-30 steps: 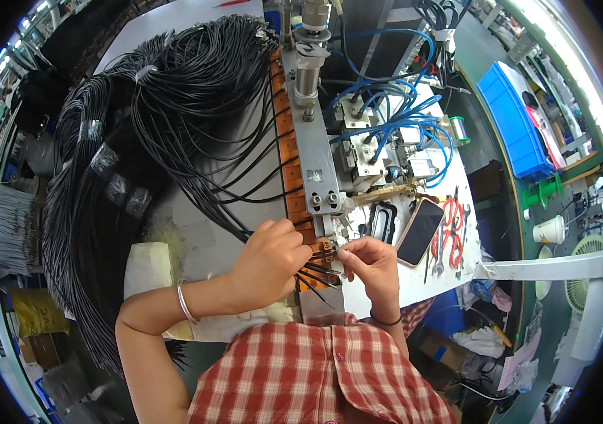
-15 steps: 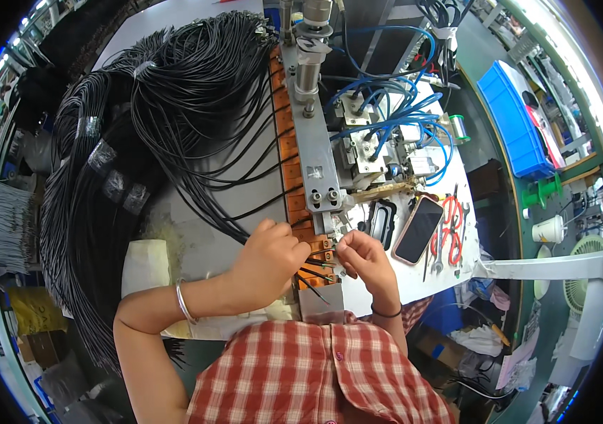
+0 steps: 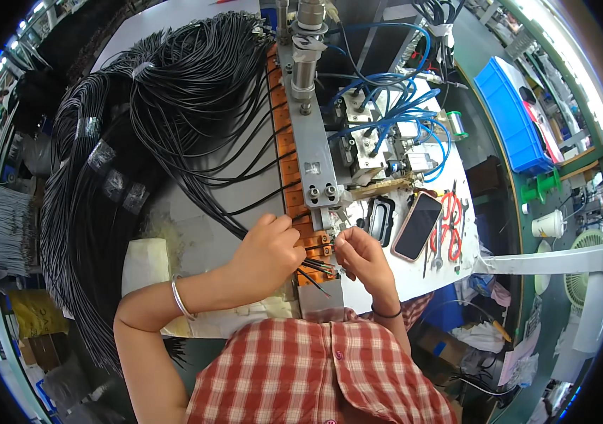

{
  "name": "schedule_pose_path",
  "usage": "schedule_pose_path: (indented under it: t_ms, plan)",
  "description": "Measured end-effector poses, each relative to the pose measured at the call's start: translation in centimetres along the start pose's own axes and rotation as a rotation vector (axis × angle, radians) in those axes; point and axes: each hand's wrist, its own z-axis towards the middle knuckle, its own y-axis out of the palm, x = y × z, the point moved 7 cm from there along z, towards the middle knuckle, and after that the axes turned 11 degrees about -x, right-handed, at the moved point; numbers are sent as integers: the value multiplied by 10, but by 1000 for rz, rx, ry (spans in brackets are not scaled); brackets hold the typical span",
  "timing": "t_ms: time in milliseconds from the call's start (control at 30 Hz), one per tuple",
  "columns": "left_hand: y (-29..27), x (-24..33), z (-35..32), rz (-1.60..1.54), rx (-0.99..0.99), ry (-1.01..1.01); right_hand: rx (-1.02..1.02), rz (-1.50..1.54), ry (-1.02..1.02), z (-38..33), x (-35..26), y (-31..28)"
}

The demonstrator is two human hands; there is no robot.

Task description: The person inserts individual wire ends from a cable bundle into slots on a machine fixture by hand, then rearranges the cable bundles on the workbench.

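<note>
Since the earlier pictures both hands have kept their place at the near end of the long orange fixture strip [image 3: 289,166], and only the fingers have shifted a little; the right hand [image 3: 361,256] now sits slightly closer to the grey metal rail [image 3: 313,152] than before. Left hand [image 3: 267,249] is curled over a few thin black wires [image 3: 315,266], its grip closed down on them just beside the near end of the orange strip. The right hand pinches its fingertips together near the free ends of the same wires, but whether an end is really between the fingers I cannot tell, it is too small. The wires run with their long axis roughly across the strip, from the left hand toward the right hand, so the free ends lie on the right side of the strip, and the right hand is the nearer one to them. On the far left side of the strip lies the big bundle of black cables [image 3: 174,92] on the white surface [image 3: 203,233]. To the right of the strip lie a black smartphone [image 3: 418,226] and red-handled pliers [image 3: 451,212].
</note>
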Motion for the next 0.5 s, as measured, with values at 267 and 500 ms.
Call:
schedule_pose_path:
  t_ms: [267, 500]
  plan:
    - [-3, -2, 1, -138, 31, -34, 136, -128, -132, -4, -1, -8]
    - [-8, -4, 0, -231, 81, -50, 107, -60, -291, -11, -24, 4]
